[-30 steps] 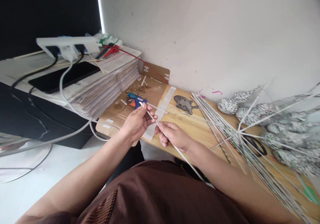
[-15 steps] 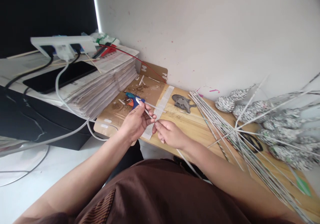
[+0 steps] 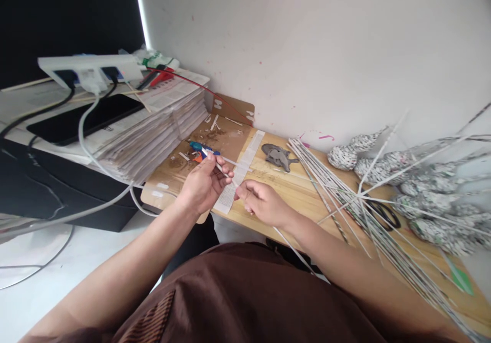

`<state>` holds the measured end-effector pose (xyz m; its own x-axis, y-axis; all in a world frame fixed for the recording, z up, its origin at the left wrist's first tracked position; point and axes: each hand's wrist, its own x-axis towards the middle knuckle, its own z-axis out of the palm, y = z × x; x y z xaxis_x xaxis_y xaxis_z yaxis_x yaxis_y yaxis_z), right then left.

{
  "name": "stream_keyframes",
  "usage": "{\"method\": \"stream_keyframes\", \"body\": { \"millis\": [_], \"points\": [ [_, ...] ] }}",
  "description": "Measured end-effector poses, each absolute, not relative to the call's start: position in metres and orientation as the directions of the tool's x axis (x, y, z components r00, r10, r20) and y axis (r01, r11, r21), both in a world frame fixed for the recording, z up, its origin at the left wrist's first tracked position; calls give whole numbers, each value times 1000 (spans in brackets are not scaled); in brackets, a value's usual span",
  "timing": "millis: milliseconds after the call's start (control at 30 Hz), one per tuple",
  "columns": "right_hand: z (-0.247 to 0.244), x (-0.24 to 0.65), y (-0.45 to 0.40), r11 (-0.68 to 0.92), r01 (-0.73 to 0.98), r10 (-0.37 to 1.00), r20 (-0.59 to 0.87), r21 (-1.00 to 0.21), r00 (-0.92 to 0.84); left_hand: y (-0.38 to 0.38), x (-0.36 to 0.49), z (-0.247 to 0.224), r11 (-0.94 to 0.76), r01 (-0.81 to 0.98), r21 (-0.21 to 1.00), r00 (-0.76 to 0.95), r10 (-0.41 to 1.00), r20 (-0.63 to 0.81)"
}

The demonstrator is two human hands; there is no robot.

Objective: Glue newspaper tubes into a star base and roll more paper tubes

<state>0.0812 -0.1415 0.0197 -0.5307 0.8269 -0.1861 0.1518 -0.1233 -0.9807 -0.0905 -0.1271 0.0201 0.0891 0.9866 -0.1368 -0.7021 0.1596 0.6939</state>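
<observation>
Between my two hands runs a thin white paper stick (image 3: 223,171). My left hand (image 3: 207,182) is closed around it, thumb on top, with its pale tip poking out beyond the fingers. My right hand (image 3: 263,200) pinches the same stick near its lower part. Another length hangs below my right wrist (image 3: 289,245). Under my hands a printed paper strip (image 3: 245,164) lies on the wooden table (image 3: 276,182). A blue glue gun (image 3: 203,150) lies on brown cardboard just beyond my left hand, partly hidden by it.
A newspaper stack (image 3: 164,123) at left bears a black phone (image 3: 88,118) and a power strip (image 3: 92,69). A grey cloth (image 3: 278,156), long paper sticks (image 3: 330,182), black scissors (image 3: 385,218) and woven paper shapes (image 3: 343,157) lie at right. Cables hang at left.
The view has shifted slightly. My hands have moved slightly apart along the stick, and more of it shows between them.
</observation>
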Motion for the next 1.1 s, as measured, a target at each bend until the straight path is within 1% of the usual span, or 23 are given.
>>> {"method": "stream_keyframes", "body": {
  "millis": [33, 67, 100, 167, 200, 233, 333, 367, 400, 467, 500, 533, 567, 633, 667, 700, 733, 767, 800, 867, 900, 967, 1100],
  "points": [
    [18, 82, -142, -66, 180, 849, -150, -981, -506, -127, -90, 20, 164, -702, 693, 88, 986, -144],
    [17, 83, -143, -70, 177, 841, -153, -982, -518, -127, -91, 20, 177, -704, 688, 99, 984, -151],
    [15, 83, -143, -132, 145, 806, -191, -981, -560, -127, -91, 20, 192, -707, 681, 114, 981, -158],
    [12, 85, -141, -313, 69, 694, -277, -947, -664, -126, -91, 21, 212, -715, 666, 133, 977, -169],
    [12, 86, -141, -360, 54, 664, -296, -931, -687, -126, -91, 21, 212, -719, 662, 129, 977, -172],
    [11, 86, -140, -354, 61, 670, -299, -933, -680, -126, -92, 21, 205, -721, 662, 119, 978, -173],
    [13, 89, -140, -196, 144, 776, -243, -970, -582, -125, -94, 21, 178, -725, 665, 87, 982, -168],
    [14, 89, -141, -205, 141, 776, -249, -969, -580, -125, -94, 21, 177, -727, 663, 88, 982, -165],
    [15, 89, -141, -265, 113, 747, -278, -957, -604, -125, -94, 21, 181, -730, 659, 96, 982, -163],
    [17, 89, -141, -439, 54, 642, -355, -897, -679, -125, -95, 22, 192, -737, 649, 111, 980, -163],
    [17, 88, -142, -483, 56, 605, -379, -874, -700, -126, -95, 22, 193, -737, 647, 111, 980, -165],
    [17, 88, -143, -468, 80, 611, -387, -880, -691, -126, -95, 22, 187, -735, 651, 101, 981, -167],
    [16, 87, -144, -391, 122, 663, -371, -912, -651, -126, -95, 22, 174, -730, 660, 83, 983, -166],
    [14, 86, -147, -131, 239, 816, -242, -962, -525, -126, -96, 22, 147, -716, 682, 44, 985, -166],
    [13, 86, -149, -13, 294, 867, -157, -956, -473, -125, -96, 22, 141, -711, 688, 32, 985, -170],
    [13, 86, -151, 56, 330, 891, -102, -942, -442, -125, -96, 21, 142, -710, 689, 26, 984, -176],
    [12, 86, -152, 56, 336, 894, -103, -940, -437, -125, -96, 21, 152, -711, 687, 28, 982, -188],
    [13, 87, -153, -13, 308, 875, -160, -951, -458, -126, -96, 20, 163, -714, 681, 35, 980, -198],
    [14, 87, -153, -133, 255, 832, -247, -958, -496, -126, -96, 20, 173, -718, 674, 41, 977, -207],
    [17, 88, -151, -386, 124, 707, -379, -914, -597, -126, -96, 21, 183, -726, 663, 47, 975, -218],
    [19, 88, -149, -470, 67, 657, -399, -880, -640, -126, -96, 21, 185, -729, 659, 48, 974, -220],
    [21, 88, -145, -549, -8, 614, -397, -836, -683, -127, -95, 22, 191, -733, 652, 59, 974, -220],
    [17, 83, -139, -628, -68, 571, -400, -775, -717, -127, -94, 21, 216, -731, 647, 108, 973, -204]
  ]
}}
